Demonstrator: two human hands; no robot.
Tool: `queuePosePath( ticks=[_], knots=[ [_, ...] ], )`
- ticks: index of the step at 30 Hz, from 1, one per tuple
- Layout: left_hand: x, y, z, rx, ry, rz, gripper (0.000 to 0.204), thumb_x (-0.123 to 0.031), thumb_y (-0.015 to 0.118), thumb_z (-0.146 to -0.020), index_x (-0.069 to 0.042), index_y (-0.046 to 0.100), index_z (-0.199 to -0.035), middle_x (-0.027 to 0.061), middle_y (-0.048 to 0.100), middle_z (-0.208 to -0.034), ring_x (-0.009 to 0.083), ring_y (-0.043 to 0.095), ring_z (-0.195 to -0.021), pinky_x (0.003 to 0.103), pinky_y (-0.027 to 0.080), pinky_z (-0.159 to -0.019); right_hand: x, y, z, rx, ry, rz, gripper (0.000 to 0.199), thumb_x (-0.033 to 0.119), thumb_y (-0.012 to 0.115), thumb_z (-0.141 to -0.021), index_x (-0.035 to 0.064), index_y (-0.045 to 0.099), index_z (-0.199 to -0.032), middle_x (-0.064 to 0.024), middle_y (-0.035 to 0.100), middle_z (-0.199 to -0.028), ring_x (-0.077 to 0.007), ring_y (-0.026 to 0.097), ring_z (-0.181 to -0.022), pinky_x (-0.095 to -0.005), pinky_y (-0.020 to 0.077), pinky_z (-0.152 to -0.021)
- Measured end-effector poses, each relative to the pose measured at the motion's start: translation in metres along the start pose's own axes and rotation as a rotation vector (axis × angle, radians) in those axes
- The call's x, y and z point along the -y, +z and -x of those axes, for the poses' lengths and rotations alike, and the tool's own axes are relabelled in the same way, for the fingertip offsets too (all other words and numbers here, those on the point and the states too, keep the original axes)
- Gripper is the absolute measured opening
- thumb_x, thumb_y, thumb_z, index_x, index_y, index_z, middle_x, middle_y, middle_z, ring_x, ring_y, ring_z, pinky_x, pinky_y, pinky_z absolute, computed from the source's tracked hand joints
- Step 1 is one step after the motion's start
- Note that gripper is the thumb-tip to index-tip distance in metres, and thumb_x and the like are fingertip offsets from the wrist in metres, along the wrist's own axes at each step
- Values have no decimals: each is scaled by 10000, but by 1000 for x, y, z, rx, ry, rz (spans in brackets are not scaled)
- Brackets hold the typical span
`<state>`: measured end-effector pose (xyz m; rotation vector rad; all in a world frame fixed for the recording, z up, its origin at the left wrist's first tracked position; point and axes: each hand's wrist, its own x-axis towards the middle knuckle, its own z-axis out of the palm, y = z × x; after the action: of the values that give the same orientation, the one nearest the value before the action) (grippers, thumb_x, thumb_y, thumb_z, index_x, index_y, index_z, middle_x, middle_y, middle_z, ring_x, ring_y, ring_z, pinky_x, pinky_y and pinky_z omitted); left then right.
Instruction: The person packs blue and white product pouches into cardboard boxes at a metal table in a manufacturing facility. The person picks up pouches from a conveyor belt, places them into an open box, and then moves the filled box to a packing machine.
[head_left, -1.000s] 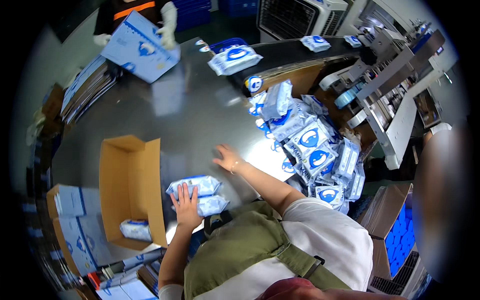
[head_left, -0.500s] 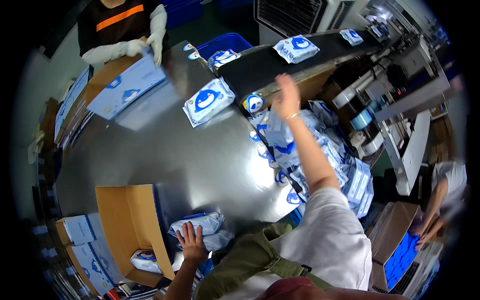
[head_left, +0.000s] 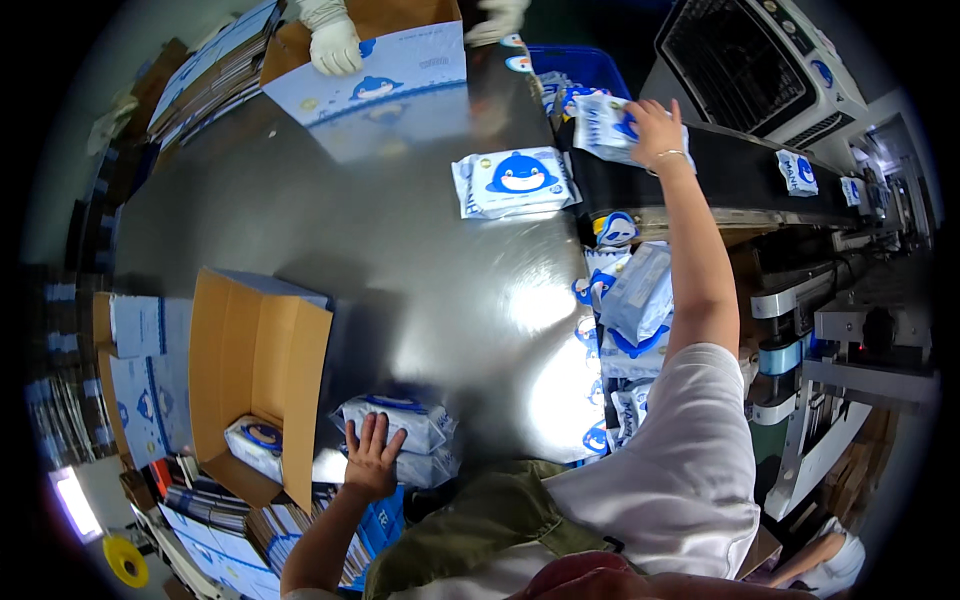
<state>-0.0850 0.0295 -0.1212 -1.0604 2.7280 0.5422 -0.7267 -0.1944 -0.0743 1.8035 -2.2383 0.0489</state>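
My left hand (head_left: pixel 372 458) lies with fingers stretched over the end of two stacked packs of wipes (head_left: pixel 420 428), soft and white-blue, near the table's front edge. Over the black conveyor belt, my right hand (head_left: pixel 655 132) grips another pack of wipes (head_left: pixel 603 128) from above. Left of it, one more whale-printed pack (head_left: pixel 520 184) rests flat at the table's edge. An open cardboard carton (head_left: pixel 212 350) stands left of my left hand, and a pack of wipes (head_left: pixel 255 446) lies in its bottom.
Further packs (head_left: pixel 797 172) ride the conveyor belt (head_left: pixel 735 165). Loose packs (head_left: pixel 640 295) are heaped below it. Across the metal table (head_left: pixel 400 270), a co-worker's gloved hands (head_left: pixel 335 47) hold a blue-white carton (head_left: pixel 385 85). A blue bin (head_left: pixel 590 65) stands beyond.
My right hand has reached farther out, from beside the belt onto a pack there. My left hand stays on the stacked packs. The view has turned to the right.
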Motion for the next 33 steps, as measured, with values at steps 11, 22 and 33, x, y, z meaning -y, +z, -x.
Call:
queuePosePath(
  ticks=[11, 22, 33],
  knots=[
    [3, -2, 9, -19, 16, -78, 732, -120, 601, -671, -169, 370, -1363, 216, 286, -1433, 397, 238, -1346, 646, 122, -1043, 194, 7, 27, 173, -189, -505, 500, 125, 609, -672, 250, 574, -1155, -8, 515, -1247, -268, 441, -1199, -551, 313, -960],
    [6, -11, 13, -85, 136, -36, 890, -112, 688, -566, -158, 349, -1387, 169, 243, -1468, 338, 190, -1375, 599, 110, -1068, 311, -57, 285, -10, -147, -323, 1027, 264, 854, -423, 255, 401, -1345, -97, 394, -1373, -317, 339, -1287, -571, 240, -1016],
    [-9, 56, 50, -543, -1025, 1706, 788, -229, 714, -686, -53, 310, -1339, 176, 388, -1330, 337, 421, -1194, 477, 353, -985, 264, 11, 124, 1047, -11, -1070, 899, 380, 821, -591, 22, 436, -1320, -134, 550, -1228, -256, 525, -1127, -342, 387, -977]
  ],
)
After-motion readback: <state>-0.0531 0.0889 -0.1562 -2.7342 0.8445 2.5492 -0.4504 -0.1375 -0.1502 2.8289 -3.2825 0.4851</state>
